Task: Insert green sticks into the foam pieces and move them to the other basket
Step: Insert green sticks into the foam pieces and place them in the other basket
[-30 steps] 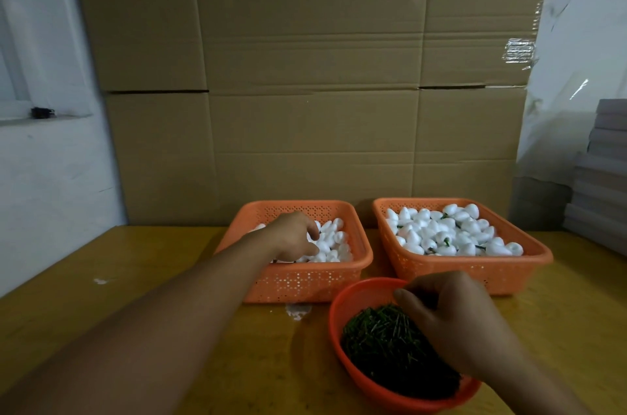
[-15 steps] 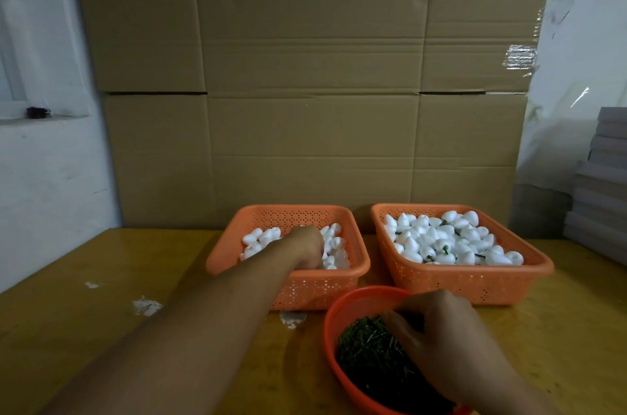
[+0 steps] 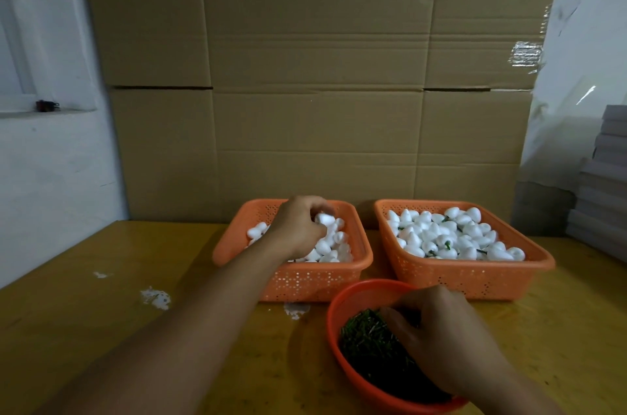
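Two orange baskets stand side by side on the wooden table. The left basket [image 3: 305,279] holds plain white foam pieces. My left hand [image 3: 298,228] is raised just above them and pinches one white foam piece [image 3: 325,218] in its fingertips. The right basket [image 3: 475,275] holds foam pieces with green sticks in them. In front stands an orange bowl [image 3: 342,306] full of green sticks [image 3: 369,343]. My right hand [image 3: 437,336] reaches into the bowl with its fingers curled down among the sticks; whether it holds one is hidden.
A wall of cardboard boxes [image 3: 315,92] rises right behind the baskets. A stack of grey boards [image 3: 604,190] stands at the right edge. White foam crumbs [image 3: 156,297] lie on the table [image 3: 101,329] to the left.
My left hand has lifted out of the foam pile with one foam piece pinched in its fingers. My right hand stays in the bowl of sticks, shifted slightly.
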